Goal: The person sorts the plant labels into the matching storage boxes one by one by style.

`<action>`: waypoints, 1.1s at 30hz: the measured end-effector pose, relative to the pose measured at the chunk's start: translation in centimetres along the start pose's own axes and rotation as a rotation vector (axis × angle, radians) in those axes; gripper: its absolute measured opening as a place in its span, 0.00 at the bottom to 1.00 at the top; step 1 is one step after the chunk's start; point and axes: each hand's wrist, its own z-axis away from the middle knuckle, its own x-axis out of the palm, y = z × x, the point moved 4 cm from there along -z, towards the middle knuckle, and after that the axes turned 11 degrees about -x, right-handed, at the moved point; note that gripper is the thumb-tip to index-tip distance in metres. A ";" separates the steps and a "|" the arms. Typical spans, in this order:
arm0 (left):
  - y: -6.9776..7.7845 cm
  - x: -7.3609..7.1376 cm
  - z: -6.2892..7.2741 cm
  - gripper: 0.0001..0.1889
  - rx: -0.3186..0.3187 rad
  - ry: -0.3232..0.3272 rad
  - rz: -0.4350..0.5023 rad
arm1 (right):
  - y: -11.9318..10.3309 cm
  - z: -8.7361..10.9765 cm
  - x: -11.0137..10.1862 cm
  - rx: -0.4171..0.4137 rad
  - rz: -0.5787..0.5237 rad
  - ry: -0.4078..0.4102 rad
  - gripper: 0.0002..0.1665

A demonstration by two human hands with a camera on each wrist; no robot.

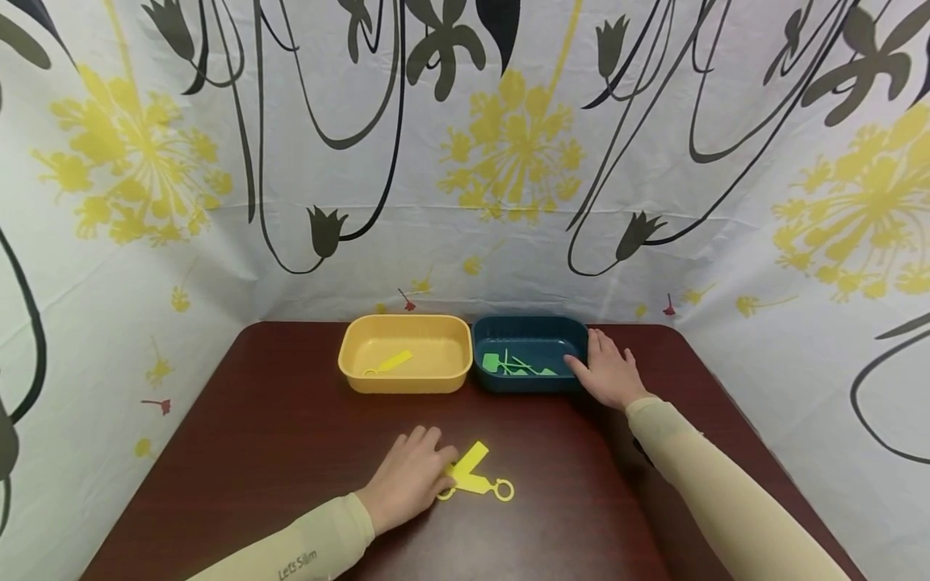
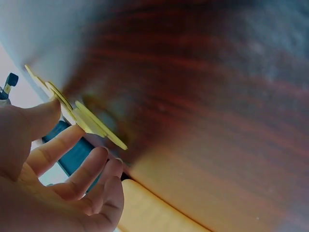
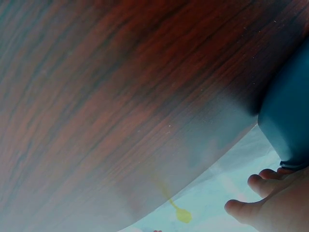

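Note:
My left hand (image 1: 410, 476) pinches flat yellow plastic tags (image 1: 472, 482) between thumb and index finger, low over the middle of the table. Two tags cross each other, each with a ring at one end; the left wrist view shows them edge-on as thin yellow strips (image 2: 89, 120). My other fingers are loosely bent. At the right end of the dark blue bin (image 1: 530, 386), my right hand (image 1: 610, 375) grips the rim, thumb over the inner side and fingers along the outside. Several green stake-like tags (image 1: 492, 362) lie in that bin.
Left of the blue bin, side by side with it, stands a yellow bin (image 1: 407, 386) with a yellow ringed tag (image 1: 395, 361) inside. Both bins are near the back edge of the dark red-brown table (image 1: 291, 452). A patterned white cloth (image 1: 436, 169) surrounds the table on three sides.

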 end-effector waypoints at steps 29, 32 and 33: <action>0.4 -0.4 -1.0 0.10 0.010 -0.007 0.041 | 0.1 0.0 0.0 -0.001 -0.013 0.011 0.63; 0.5 -0.5 -1.1 0.11 0.023 0.011 0.065 | 0.1 0.0 0.0 0.001 -0.014 0.009 0.63; 0.5 -0.6 -1.1 0.12 0.024 0.013 0.072 | 0.1 0.0 0.0 0.001 -0.016 0.007 0.63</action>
